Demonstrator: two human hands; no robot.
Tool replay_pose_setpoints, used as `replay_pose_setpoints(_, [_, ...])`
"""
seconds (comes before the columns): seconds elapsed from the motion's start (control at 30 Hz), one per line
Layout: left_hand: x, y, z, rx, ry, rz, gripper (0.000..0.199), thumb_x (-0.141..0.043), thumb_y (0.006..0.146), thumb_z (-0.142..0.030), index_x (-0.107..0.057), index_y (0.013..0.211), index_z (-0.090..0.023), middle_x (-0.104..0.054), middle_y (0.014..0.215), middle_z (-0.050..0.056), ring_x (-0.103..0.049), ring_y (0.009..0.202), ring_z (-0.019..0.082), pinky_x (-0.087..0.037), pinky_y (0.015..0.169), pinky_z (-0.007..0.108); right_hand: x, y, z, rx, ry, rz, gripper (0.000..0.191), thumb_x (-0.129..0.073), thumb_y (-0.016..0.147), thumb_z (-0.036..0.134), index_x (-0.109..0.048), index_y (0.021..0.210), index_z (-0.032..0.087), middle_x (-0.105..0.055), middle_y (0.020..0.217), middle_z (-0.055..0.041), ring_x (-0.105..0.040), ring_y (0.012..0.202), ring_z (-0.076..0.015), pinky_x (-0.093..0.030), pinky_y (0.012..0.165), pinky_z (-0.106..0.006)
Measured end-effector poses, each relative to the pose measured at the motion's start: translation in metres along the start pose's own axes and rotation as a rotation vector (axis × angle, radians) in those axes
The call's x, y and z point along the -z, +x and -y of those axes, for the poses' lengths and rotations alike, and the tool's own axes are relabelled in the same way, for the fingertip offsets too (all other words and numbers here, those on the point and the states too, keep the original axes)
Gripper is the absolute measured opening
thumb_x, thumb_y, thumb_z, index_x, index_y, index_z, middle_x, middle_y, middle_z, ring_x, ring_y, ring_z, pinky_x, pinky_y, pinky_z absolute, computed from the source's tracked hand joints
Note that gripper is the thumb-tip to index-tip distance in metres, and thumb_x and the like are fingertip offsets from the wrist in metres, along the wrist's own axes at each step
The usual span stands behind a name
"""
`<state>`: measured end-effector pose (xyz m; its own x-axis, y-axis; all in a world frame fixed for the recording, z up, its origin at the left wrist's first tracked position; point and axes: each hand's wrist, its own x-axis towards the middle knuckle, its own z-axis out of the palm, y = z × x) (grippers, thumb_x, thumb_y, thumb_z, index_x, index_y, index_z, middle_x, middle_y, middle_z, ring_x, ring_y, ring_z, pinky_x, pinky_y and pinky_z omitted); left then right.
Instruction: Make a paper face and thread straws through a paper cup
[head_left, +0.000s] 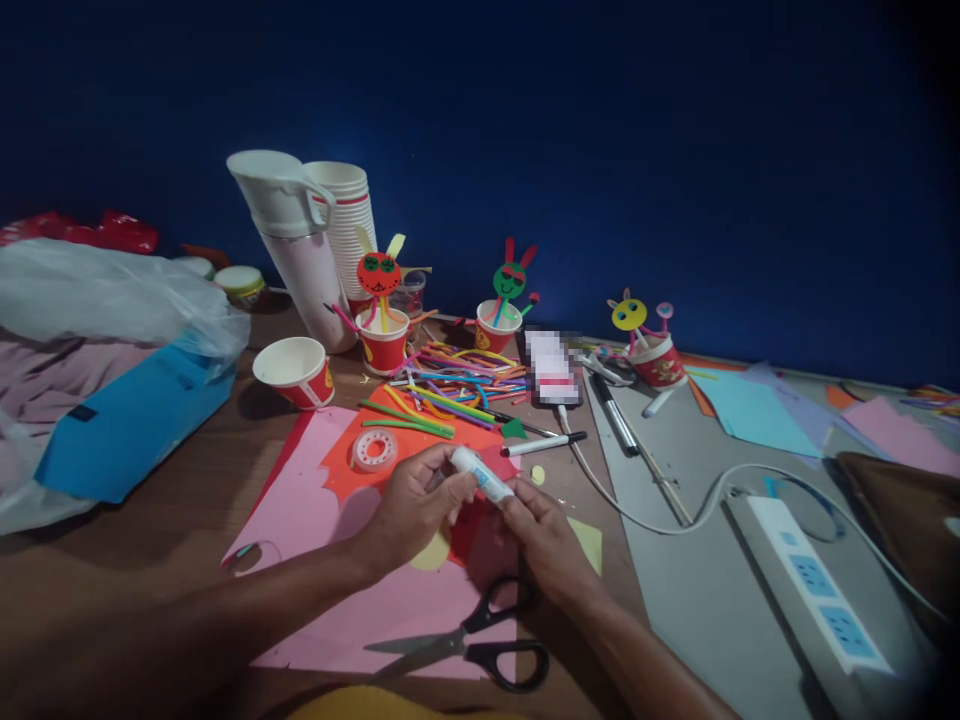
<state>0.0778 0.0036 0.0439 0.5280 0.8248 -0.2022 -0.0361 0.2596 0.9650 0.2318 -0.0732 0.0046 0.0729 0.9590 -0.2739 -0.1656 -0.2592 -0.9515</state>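
Between both hands is a white glue stick (482,474), tilted over the coloured paper. The fingers of my left hand (420,505) close round its upper end, and my right hand (544,540) grips the lower end. Below the hands lies a sheet of pink paper (322,620), with orange paper (346,455) and red paper pieces on top. A roll of clear tape (374,452) sits left of my left hand. Black-handled scissors (465,640) lie open near my right wrist. A white marker (544,444) rests just beyond the hands.
Paper cups with face figures, one red (379,275), one green (510,282), one yellow (628,316), stand at the back. A thermos (304,270), stacked cups (349,220) and an empty cup (296,372) are left. Pipe cleaners (465,375), a phone (553,368) and a power strip (810,580) also lie here.
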Motion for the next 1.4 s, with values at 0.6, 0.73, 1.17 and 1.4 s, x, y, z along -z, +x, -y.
replay_pose_setpoints(0.6, [-0.001,-0.004,0.012,-0.097,0.071,0.025,0.024,-0.064,0.077,-0.037,-0.061,0.083,-0.014,-0.056,0.062,-0.003,-0.048,0.050,0.007,-0.038,0.048,0.018,-0.004,-0.006,-0.012,-0.012,0.122,-0.019,0.040,-0.058,0.080,0.057,-0.060,0.082,0.018,-0.057,0.064,0.0020,-0.049,0.056,-0.0109,-0.039,0.055,-0.022])
replay_pose_setpoints(0.73, [-0.002,-0.005,0.010,-0.109,0.051,0.052,0.026,-0.063,0.078,-0.039,-0.059,0.082,-0.014,-0.054,0.058,-0.004,-0.047,0.047,0.007,-0.038,0.047,0.018,-0.009,-0.009,-0.010,-0.086,0.115,-0.045,0.054,-0.042,0.085,0.065,-0.061,0.074,0.015,-0.055,0.058,-0.0002,-0.048,0.052,-0.0113,-0.038,0.051,-0.023])
replay_pose_setpoints(1.17, [0.016,-0.008,-0.014,-0.272,0.026,-0.062,0.028,-0.064,0.077,-0.040,-0.057,0.083,-0.013,-0.055,0.063,-0.002,-0.047,0.051,0.008,-0.038,0.051,0.020,-0.013,0.023,0.017,0.035,-0.050,0.166,0.058,-0.038,0.086,0.065,-0.062,0.070,0.015,-0.055,0.059,-0.0038,-0.047,0.055,-0.0150,-0.037,0.055,-0.029])
replay_pose_setpoints(1.4, [0.025,-0.008,-0.020,-0.322,-0.013,-0.146,0.029,-0.064,0.076,-0.041,-0.057,0.082,-0.014,-0.055,0.062,-0.002,-0.047,0.051,0.008,-0.037,0.051,0.021,-0.031,0.051,0.024,0.101,0.094,0.121,0.041,-0.066,0.073,0.058,-0.062,0.074,0.016,-0.052,0.064,-0.0006,-0.046,0.057,-0.0128,-0.038,0.055,-0.027])
